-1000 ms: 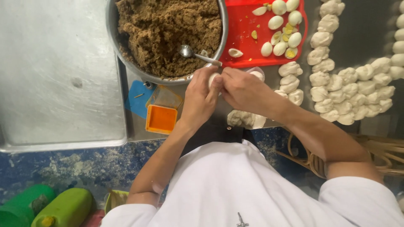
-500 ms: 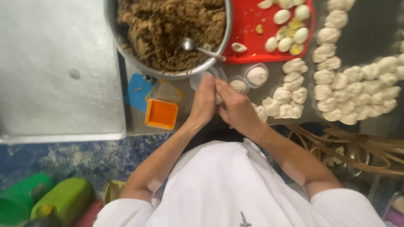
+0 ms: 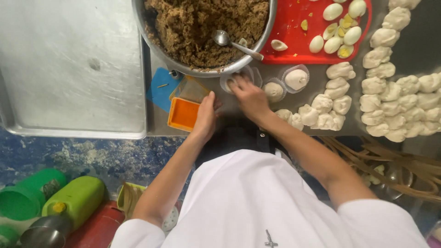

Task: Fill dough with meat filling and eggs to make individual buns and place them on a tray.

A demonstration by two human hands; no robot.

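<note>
My right hand (image 3: 248, 97) reaches forward with its fingers at a clear plastic cup (image 3: 233, 81) just below the big metal bowl (image 3: 272, 24) of brown filling. Whether it grips the cup is hidden by the fingers. My left hand (image 3: 206, 115) rests on the steel table beside an orange square lid (image 3: 183, 114), fingers together, holding nothing I can see. Two more clear cups with dough balls (image 3: 296, 78) stand to the right. A spoon (image 3: 234, 42) lies in the filling.
A red tray (image 3: 294, 43) holds halved boiled eggs (image 3: 340, 27). Several dough pieces (image 3: 390, 101) cover the table at right. A large steel tray (image 3: 69, 69) lies at left. Green plastic containers (image 3: 76, 200) stand on the floor. Brown strips (image 3: 390, 160) lie at lower right.
My hands were pressed together in front of me. They have parted: the right hand moved forward to the plastic cup, the left dropped to the table by the orange lid.
</note>
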